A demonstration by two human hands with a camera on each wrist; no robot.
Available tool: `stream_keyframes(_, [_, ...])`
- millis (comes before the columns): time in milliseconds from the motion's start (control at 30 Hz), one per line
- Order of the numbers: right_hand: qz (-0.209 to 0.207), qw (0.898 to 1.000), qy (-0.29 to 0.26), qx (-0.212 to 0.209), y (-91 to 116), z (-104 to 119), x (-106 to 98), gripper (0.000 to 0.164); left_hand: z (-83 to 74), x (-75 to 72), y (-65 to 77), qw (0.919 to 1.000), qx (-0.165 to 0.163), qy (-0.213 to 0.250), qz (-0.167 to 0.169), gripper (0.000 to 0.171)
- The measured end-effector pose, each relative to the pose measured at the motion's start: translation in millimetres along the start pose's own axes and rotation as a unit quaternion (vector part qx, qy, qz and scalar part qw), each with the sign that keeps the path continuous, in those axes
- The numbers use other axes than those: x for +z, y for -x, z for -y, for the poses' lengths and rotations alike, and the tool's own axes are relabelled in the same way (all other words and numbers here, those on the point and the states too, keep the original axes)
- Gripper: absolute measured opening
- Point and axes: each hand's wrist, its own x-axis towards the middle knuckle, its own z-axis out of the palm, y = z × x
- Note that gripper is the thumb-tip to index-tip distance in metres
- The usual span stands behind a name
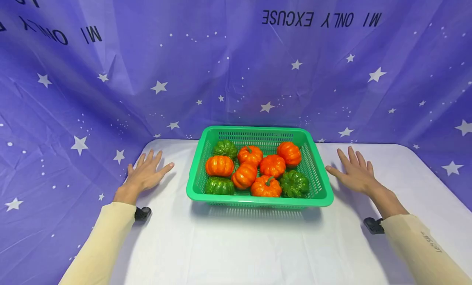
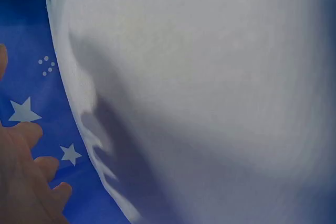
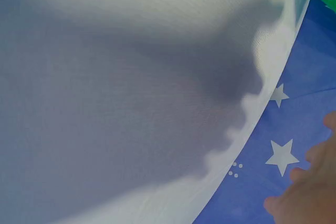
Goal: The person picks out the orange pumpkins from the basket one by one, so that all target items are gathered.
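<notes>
A green plastic basket (image 1: 258, 201) with slotted walls stands on the white table. Inside lie several small pumpkins: orange ones such as the front pumpkin (image 1: 264, 188), and green ones such as the striped pumpkin (image 1: 219, 186) at front left and the bumpy green pumpkin (image 1: 294, 184) at front right. My left hand (image 1: 145, 174) is to the left of the basket, fingers spread and holding nothing. On the other side, my right hand (image 1: 355, 173) is spread too, its thumb toward the basket's right rim. In both wrist views the hands' shadows fall on the white cloth.
A purple cloth (image 1: 236, 71) with white stars and lettering hangs behind the table and along its sides. White cloth covers the tabletop (image 1: 250, 248). Each wrist wears a black camera, the left camera (image 1: 143, 213) and the right camera (image 1: 374, 226).
</notes>
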Motion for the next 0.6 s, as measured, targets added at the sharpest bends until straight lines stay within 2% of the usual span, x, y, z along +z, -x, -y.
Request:
stream_keyframes(133, [-0.028,0.999,-0.009,-0.02,0.5,1.4,-0.3,0.088,-4.4,0.3,2.0,0.9989,0.017,0.029,-0.032,0.09])
stream_keyframes(233, [-0.057,0.997,-0.029,-0.045,3.1,4.0,-3.9,0.083,-13.3,-1.2,6.2,0.9912,0.058,0.097,-0.068,0.083])
stream_keyframes(333, [-0.071,0.994,-0.055,-0.065,7.3,9.5,-10.4,0.077,-27.5,-1.9,13.2,0.9715,0.112,0.192,-0.082,0.076])
stream_keyframes(433, [-0.071,0.992,-0.076,-0.076,12.7,17.8,-17.7,0.074,-42.5,-0.3,22.4,0.9468,0.151,0.277,-0.066,0.073])
stream_keyframes(500, [-0.071,0.99,-0.09,-0.077,16.5,25.0,-22.4,0.073,-51.5,1.5,28.3,0.9314,0.17,0.317,-0.052,0.072])
stream_keyframes(600, [-0.064,0.988,-0.126,-0.068,22.8,38.2,-29.3,0.071,-63.5,3.5,35.5,0.9145,0.192,0.355,-0.032,0.071])
